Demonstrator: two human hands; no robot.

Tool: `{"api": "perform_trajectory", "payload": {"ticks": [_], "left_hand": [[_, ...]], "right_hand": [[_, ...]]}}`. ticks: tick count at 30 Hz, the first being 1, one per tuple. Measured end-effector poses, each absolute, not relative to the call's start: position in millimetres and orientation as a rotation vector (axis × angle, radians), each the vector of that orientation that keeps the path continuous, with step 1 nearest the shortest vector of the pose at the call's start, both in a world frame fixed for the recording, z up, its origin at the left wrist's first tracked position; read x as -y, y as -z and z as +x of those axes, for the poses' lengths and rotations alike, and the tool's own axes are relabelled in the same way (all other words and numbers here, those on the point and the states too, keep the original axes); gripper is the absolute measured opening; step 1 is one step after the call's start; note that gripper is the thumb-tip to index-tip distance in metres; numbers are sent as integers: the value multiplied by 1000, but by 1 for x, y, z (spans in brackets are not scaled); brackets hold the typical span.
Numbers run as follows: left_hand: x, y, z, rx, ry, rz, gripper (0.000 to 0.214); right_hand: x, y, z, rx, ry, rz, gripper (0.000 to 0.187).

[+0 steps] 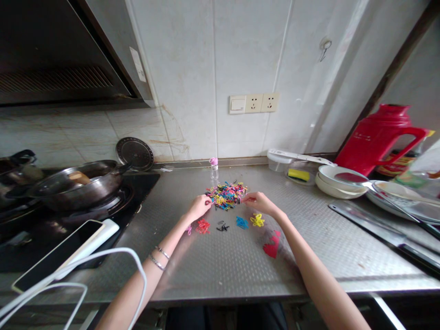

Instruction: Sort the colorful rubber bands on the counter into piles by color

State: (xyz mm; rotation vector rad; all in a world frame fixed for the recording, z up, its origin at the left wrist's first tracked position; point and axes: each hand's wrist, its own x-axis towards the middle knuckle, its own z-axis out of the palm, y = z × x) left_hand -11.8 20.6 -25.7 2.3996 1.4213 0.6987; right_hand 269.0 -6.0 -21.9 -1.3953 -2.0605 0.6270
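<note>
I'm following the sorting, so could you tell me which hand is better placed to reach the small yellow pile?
Probably the right hand: the yellow pile lies just beside its wrist, while the left hand is across the mixed pile, nearer the red pile.

You will find no text here that can be read. Far to the right of the heap of small coloured elastic bands, the red plastic thermos jug bears white print on its side, too small to make out. Up and to the left of that heap, the white paper sticker on the dark metal range hood is blurred.
</note>
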Motion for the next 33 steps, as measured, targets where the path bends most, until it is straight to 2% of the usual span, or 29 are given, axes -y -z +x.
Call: {"api": "perform_trajectory", "payload": {"ticks": [8,21,28,33], "left_hand": [[-17,24,-10,-1465,-645,2431,20],[-25,23,-17,-1446,-753,2394,19],[-28,-2,-35,-1391,-823,2428,22],[-3,-30,-67,-1333,-739,2455,26]], "right_hand": [[9,16,270,2049,-603,-1390,24],[5,22,274,1999,-515,-1460,23],[-4,34,291,1836,-239,-1769,27],[-13,47,303,1909,-73,-1767,28]]}}
